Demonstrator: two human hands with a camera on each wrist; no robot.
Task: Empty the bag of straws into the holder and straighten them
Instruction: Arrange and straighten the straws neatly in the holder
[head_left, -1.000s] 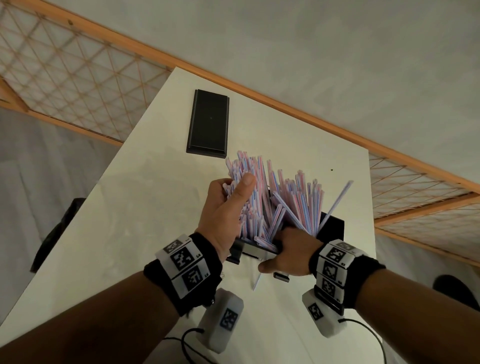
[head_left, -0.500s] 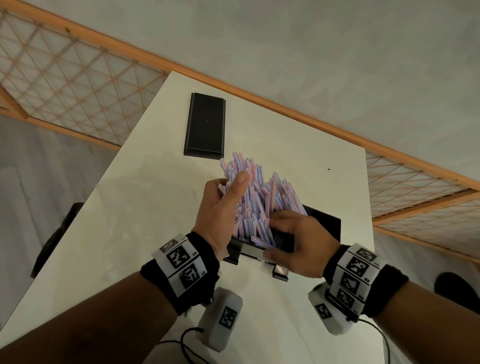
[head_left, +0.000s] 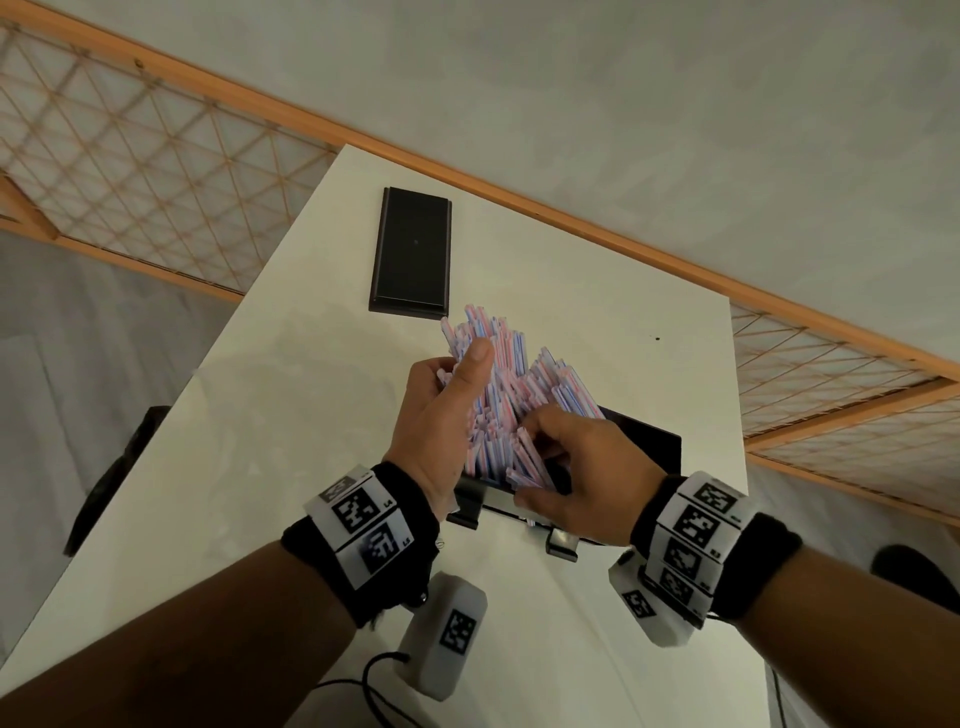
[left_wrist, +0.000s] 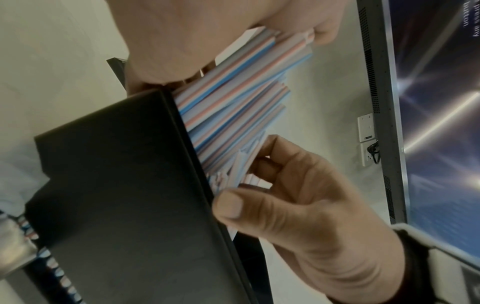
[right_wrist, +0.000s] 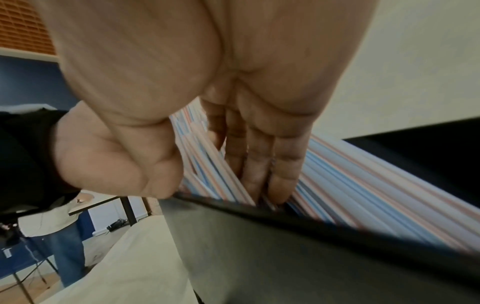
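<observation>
A thick bunch of pink, blue and white straws (head_left: 511, 374) stands leaning left in the black holder (head_left: 649, 441) on the white table (head_left: 291, 415). My left hand (head_left: 457, 374) grips the bunch from the left, thumb up against the straw tops. My right hand (head_left: 530, 457) is at the holder's front, fingers curled in among the lower straws (left_wrist: 233, 102), thumb on the outer wall of the holder (left_wrist: 116, 185). In the right wrist view the right hand's fingers (right_wrist: 259, 164) reach down between the straws (right_wrist: 363, 174) inside the holder (right_wrist: 259, 246). No bag is in view.
A flat black box (head_left: 410, 252) lies at the table's far side. Bare tabletop lies to the left and right of the holder, with the table edges close on both sides. A wooden lattice rail (head_left: 156, 156) runs behind. A cable (head_left: 374, 686) trails near me.
The straws that splayed to the right have been gathered leftwards into one bunch. My right hand moved from the holder's front edge up into the straws. The left hand kept its grip.
</observation>
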